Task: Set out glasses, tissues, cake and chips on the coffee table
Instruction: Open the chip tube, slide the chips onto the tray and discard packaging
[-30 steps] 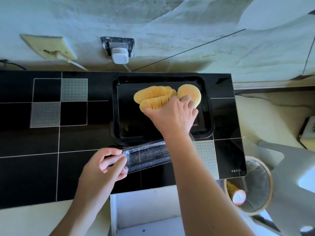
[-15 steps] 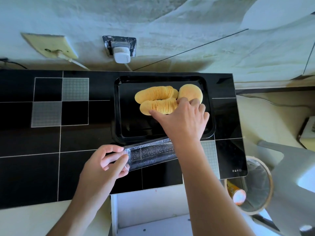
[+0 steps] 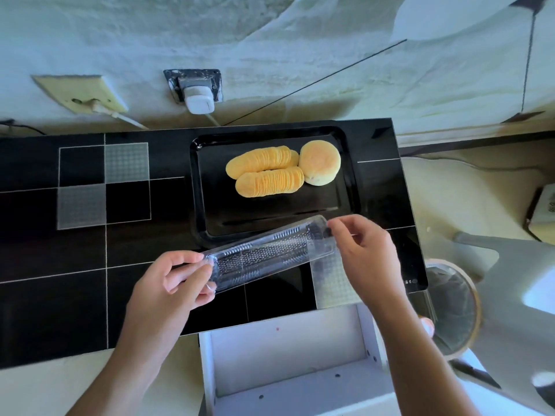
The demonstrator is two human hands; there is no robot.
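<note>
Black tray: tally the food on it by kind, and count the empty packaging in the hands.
Chip stacks on the black tray: 2
Round cake: 1
Clear plastic chip tray, empty, held by the left hand and right hand: 1
Total: 4

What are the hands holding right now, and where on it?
Both hold the empty clear plastic chip tray: the left hand grips its near-left end, the right hand pinches its far-right end.
</note>
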